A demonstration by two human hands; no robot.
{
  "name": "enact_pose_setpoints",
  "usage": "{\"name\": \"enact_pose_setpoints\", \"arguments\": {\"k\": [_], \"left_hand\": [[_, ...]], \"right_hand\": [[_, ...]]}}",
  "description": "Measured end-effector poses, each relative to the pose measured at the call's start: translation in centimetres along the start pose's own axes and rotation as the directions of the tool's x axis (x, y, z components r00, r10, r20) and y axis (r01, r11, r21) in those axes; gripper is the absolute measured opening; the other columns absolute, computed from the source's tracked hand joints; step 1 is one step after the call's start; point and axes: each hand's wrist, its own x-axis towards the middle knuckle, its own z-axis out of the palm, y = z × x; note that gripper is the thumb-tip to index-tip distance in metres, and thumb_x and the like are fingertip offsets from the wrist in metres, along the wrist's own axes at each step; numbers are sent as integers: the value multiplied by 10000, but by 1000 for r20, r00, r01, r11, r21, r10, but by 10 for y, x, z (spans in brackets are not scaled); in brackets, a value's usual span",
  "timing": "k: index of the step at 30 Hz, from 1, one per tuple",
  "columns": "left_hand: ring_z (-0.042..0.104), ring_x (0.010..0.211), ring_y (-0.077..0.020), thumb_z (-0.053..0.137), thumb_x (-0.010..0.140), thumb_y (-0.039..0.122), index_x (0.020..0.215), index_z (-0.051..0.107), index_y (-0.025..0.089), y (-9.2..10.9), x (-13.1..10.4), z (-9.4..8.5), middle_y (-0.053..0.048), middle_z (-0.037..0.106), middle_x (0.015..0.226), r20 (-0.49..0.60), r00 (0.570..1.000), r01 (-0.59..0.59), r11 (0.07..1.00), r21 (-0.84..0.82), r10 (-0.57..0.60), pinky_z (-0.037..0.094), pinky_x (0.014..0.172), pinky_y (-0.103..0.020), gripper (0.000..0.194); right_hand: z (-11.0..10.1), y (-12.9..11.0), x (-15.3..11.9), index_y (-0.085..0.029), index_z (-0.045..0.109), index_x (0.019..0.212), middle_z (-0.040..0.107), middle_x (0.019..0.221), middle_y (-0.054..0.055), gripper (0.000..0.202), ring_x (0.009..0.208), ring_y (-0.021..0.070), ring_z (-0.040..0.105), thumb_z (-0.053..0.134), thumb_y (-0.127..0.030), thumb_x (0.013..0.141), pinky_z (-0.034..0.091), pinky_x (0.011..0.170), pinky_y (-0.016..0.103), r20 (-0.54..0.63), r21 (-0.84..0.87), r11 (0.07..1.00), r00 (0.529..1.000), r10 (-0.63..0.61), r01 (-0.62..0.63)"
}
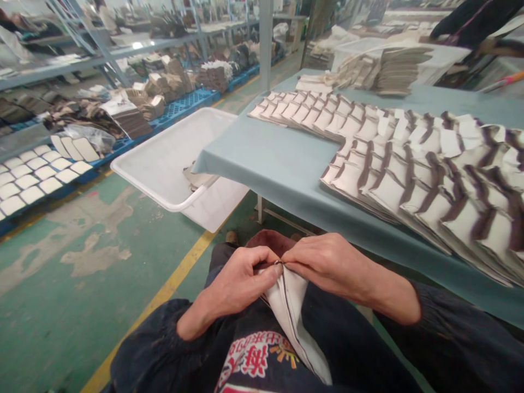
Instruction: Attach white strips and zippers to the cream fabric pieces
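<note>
A white fabric piece with a dark edge strip [291,305] hangs down over my dark apron, its upper end pinched between both hands. My left hand [245,275] is closed on its top left side, thumb laid over the edge. From the right, my right hand [323,262] grips the same top edge, fingertips touching those of the left. Between the fingertips shows a small dark ring-like bit, too small to make out. Rows of overlapping white pieces with dark edges [393,169] lie on the blue-green table to the right.
The blue-green table [270,153] stands ahead, with stacked fabric [397,71] at its back. A white plastic tub [176,158] sits by its left corner. Blue pallets [184,109] with fabric bundles line the left. At the upper right a person's dark sleeve [470,24] shows.
</note>
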Motion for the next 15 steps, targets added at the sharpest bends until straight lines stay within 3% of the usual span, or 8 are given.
{"name": "enact_pose_setpoints", "arguments": {"k": [5,11,13,15], "left_hand": [[376,592,-88,532,898,244,731,606,150,2,4,0,63,461,624,-5,999,-44,995,90,44,304,558,-224,205],[381,595,-99,538,828,240,646,512,170,4,5,9,52,437,608,-18,999,54,978,201,-51,264,551,-242,197],[387,591,-100,553,771,210,627,512,169,3,1,15,50,434,595,39,992,108,975,194,-117,250,544,-243,156],[410,599,-104,566,776,223,662,559,163,2,-4,17,45,470,609,106,983,138,984,111,-149,267,543,-236,128]], "right_hand": [[2,-6,2,-178,728,840,764,781,28,208,681,150,689,589,-165,994,404,618,278,21,-80,997,1000,19,-17],[15,0,6,-183,667,674,698,629,34,248,584,162,615,553,-105,880,316,560,313,-160,-268,963,987,-11,-32],[11,13,7,-181,676,677,704,636,50,257,599,173,624,536,-118,883,330,562,307,-288,-271,948,954,85,-166],[4,23,6,-181,710,756,747,715,58,227,658,178,665,541,-152,906,392,590,286,-397,-93,940,878,267,-328]]}}
